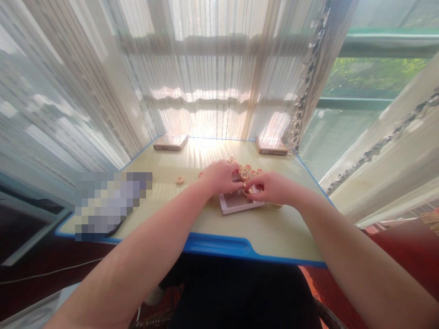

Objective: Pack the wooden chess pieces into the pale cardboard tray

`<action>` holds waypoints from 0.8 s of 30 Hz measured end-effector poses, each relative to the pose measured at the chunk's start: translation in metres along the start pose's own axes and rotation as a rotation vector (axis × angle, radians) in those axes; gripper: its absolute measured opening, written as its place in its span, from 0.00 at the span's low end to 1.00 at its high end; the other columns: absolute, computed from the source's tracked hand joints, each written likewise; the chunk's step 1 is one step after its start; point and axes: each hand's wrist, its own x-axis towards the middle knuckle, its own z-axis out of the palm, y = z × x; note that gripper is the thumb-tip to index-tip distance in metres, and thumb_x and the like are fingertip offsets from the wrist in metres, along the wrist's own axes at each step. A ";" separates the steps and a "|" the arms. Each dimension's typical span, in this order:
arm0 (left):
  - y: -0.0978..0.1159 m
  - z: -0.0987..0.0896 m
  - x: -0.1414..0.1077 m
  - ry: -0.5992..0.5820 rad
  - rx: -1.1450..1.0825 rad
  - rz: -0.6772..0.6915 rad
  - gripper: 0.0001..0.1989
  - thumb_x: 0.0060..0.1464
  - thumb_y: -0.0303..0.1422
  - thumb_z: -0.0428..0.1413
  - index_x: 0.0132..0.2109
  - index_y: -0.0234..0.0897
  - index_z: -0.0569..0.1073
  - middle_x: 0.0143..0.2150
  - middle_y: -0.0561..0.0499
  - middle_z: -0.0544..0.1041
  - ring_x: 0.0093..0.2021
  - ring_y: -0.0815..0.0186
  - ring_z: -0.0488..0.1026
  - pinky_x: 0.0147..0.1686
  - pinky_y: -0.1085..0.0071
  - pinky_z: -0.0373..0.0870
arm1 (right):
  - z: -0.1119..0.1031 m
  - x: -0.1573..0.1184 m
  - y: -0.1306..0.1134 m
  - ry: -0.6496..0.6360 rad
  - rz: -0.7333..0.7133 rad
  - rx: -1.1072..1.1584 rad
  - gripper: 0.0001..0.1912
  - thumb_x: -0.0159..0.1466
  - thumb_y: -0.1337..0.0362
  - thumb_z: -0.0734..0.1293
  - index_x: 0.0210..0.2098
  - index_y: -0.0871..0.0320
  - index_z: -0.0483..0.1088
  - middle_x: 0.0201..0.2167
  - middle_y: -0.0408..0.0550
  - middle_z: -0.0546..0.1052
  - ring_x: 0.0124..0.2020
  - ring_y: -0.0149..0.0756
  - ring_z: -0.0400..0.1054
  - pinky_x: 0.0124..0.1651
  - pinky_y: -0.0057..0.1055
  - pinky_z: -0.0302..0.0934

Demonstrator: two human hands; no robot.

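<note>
Over a shallow white box (240, 204) on the table, my right hand (274, 187) has its thumb and forefinger closed on a round wooden Chinese chess piece (247, 191). My left hand (224, 176) reaches over the left side of the box. Its thumb and forefinger are apart, beside the pieces, and the other fingers are partly hidden. Several more Chinese chess pieces (244, 175), with red or dark characters, are heaped just beyond and between my hands. One loose chess piece (180, 180) lies off to the left, and another (200, 174) shows beside my left wrist.
The pale table (164, 205) has a blue rim with a molded groove (216, 244) along the near edge. Two flat boxes (170, 141) (271, 145) lie at the far corners. A blurred-out object (113, 205) rests at the left. Sheer curtains (212, 68) hang behind.
</note>
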 end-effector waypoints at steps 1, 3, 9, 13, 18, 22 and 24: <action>0.001 -0.001 0.000 -0.002 0.002 -0.001 0.17 0.46 0.47 0.56 0.37 0.39 0.72 0.36 0.48 0.76 0.39 0.57 0.71 0.36 0.65 0.66 | 0.000 0.000 0.000 -0.014 0.013 0.007 0.11 0.54 0.59 0.66 0.35 0.50 0.77 0.25 0.40 0.76 0.26 0.31 0.64 0.29 0.28 0.54; 0.001 -0.001 0.000 -0.002 0.010 -0.006 0.19 0.46 0.49 0.56 0.37 0.39 0.72 0.36 0.48 0.76 0.39 0.57 0.71 0.36 0.65 0.66 | -0.002 0.000 -0.001 -0.032 0.014 0.015 0.10 0.54 0.60 0.66 0.34 0.50 0.77 0.26 0.40 0.76 0.27 0.31 0.65 0.30 0.27 0.55; 0.001 0.000 0.001 -0.010 0.037 -0.015 0.21 0.46 0.51 0.55 0.38 0.39 0.71 0.37 0.47 0.76 0.39 0.56 0.71 0.37 0.64 0.66 | -0.005 -0.001 -0.003 -0.037 0.015 0.013 0.13 0.54 0.59 0.66 0.38 0.50 0.77 0.26 0.41 0.75 0.28 0.32 0.65 0.29 0.27 0.54; 0.001 0.003 0.002 -0.006 0.056 -0.032 0.22 0.46 0.53 0.55 0.38 0.39 0.71 0.37 0.47 0.76 0.40 0.56 0.71 0.37 0.65 0.65 | -0.004 0.000 -0.003 -0.082 0.023 -0.006 0.12 0.53 0.58 0.67 0.36 0.50 0.77 0.25 0.41 0.73 0.25 0.30 0.63 0.27 0.26 0.53; 0.002 0.005 0.003 -0.002 0.072 -0.028 0.21 0.46 0.52 0.55 0.37 0.39 0.70 0.36 0.47 0.75 0.40 0.55 0.71 0.36 0.64 0.65 | -0.002 0.001 -0.002 -0.065 0.020 -0.028 0.13 0.54 0.57 0.66 0.38 0.50 0.76 0.26 0.42 0.74 0.26 0.31 0.64 0.28 0.26 0.54; 0.003 0.002 0.002 -0.012 0.064 -0.029 0.21 0.46 0.53 0.55 0.36 0.39 0.70 0.35 0.47 0.75 0.39 0.56 0.71 0.36 0.65 0.65 | -0.002 0.000 -0.003 -0.036 0.000 -0.012 0.10 0.54 0.59 0.66 0.34 0.52 0.76 0.25 0.42 0.75 0.28 0.32 0.65 0.29 0.26 0.54; 0.003 0.001 0.002 -0.018 0.059 -0.022 0.22 0.46 0.53 0.55 0.37 0.39 0.71 0.36 0.47 0.75 0.40 0.56 0.71 0.37 0.65 0.64 | -0.004 0.000 -0.004 -0.012 0.009 0.024 0.08 0.54 0.61 0.65 0.31 0.53 0.76 0.24 0.42 0.74 0.28 0.32 0.65 0.30 0.26 0.55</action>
